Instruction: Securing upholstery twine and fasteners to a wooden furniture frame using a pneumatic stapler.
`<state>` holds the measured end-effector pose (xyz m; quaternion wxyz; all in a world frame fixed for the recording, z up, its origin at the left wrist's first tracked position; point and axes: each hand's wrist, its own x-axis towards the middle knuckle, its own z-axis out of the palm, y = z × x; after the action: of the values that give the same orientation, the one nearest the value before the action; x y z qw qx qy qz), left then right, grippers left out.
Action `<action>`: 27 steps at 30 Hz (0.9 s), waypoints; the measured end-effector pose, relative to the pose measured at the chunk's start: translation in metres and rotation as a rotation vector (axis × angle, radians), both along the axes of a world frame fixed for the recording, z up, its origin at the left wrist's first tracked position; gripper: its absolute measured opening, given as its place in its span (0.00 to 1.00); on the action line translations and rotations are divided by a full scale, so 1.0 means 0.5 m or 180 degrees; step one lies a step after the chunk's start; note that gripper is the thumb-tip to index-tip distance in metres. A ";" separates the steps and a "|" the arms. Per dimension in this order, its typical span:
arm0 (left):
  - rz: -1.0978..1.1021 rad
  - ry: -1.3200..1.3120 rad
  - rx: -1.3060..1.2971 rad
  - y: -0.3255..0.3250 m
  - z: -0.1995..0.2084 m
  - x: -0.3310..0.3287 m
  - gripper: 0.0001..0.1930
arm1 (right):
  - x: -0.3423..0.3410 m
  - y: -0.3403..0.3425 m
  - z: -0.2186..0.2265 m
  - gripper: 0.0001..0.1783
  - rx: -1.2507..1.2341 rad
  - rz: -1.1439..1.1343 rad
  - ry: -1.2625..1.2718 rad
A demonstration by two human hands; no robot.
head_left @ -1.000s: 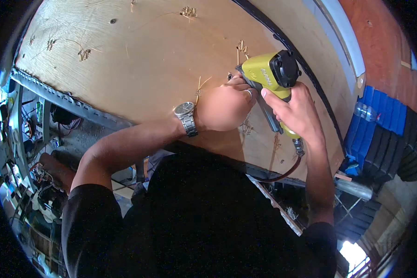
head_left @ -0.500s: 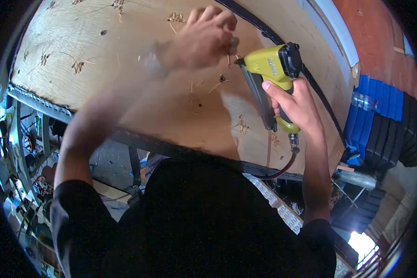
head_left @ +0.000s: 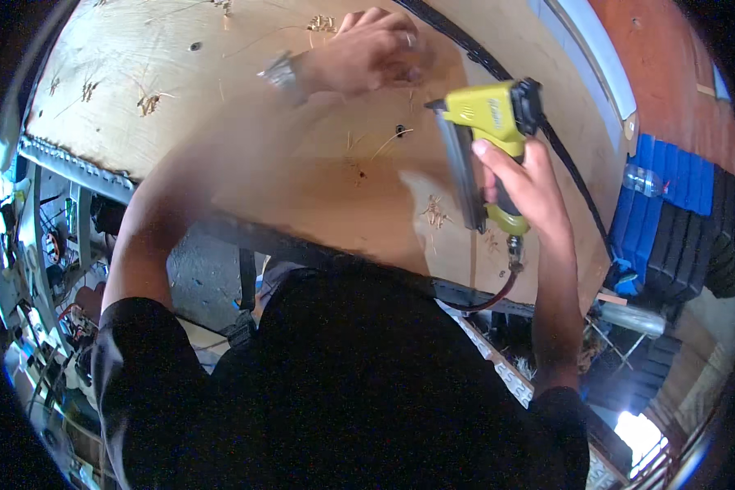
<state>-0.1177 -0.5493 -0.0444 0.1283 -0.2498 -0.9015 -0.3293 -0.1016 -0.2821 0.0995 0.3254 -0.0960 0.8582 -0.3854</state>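
Observation:
My right hand (head_left: 524, 184) grips the handle of a yellow pneumatic staple gun (head_left: 483, 110) with a long dark magazine. Its nose points left, over the wooden panel (head_left: 294, 196). A hose (head_left: 498, 296) joins the bottom of its grip. My left hand (head_left: 376, 51) is over the panel's far part, left of the gun's nose, with fingers curled and slightly blurred; what they hold, if anything, cannot be made out. There is a bracelet (head_left: 279, 72) on that wrist. Beside the hand, a tuft of string ends (head_left: 321, 23) is stapled to the wood.
More string tufts (head_left: 149, 104) and small dark holes dot the panel. Black trim (head_left: 457, 41) crosses behind my left hand. Blue and black stacked pads (head_left: 637, 184) stand at right, with a plastic bottle (head_left: 643, 180) among them. Cluttered shelving (head_left: 28, 245) lies left.
The staple gun has shifted slightly right, its nose farther from my left hand. My left hand has moved slightly, and the whole view has shifted a little.

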 end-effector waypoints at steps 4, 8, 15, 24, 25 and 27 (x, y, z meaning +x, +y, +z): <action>-0.0309 -0.0270 0.1335 -0.012 0.116 0.137 0.18 | 0.051 0.083 0.013 0.15 0.0169 -0.0312 0.0240; 0.0171 -0.0464 -0.0313 -0.035 0.081 0.259 0.19 | 0.091 0.109 -0.013 0.15 0.0250 -0.0495 0.0203; -0.0141 -0.0626 -0.0302 0.025 0.046 0.253 0.19 | 0.109 0.099 -0.008 0.17 0.0355 -0.0171 0.0432; -0.0536 -0.0299 0.0026 0.051 0.041 0.230 0.06 | 0.113 0.103 -0.008 0.18 0.0370 -0.0280 0.0445; -0.0527 -0.0361 0.0026 0.050 0.043 0.232 0.06 | 0.110 0.102 -0.011 0.18 0.0387 -0.0246 0.0483; -0.0569 -0.0252 -0.0052 0.047 0.052 0.239 0.05 | 0.110 0.099 -0.010 0.17 0.0339 -0.0224 0.0513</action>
<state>0.0016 -0.5258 -0.0186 0.0607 -0.3171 -0.8826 -0.3417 -0.0469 -0.2327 0.0947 0.2462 -0.0791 0.9037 -0.3414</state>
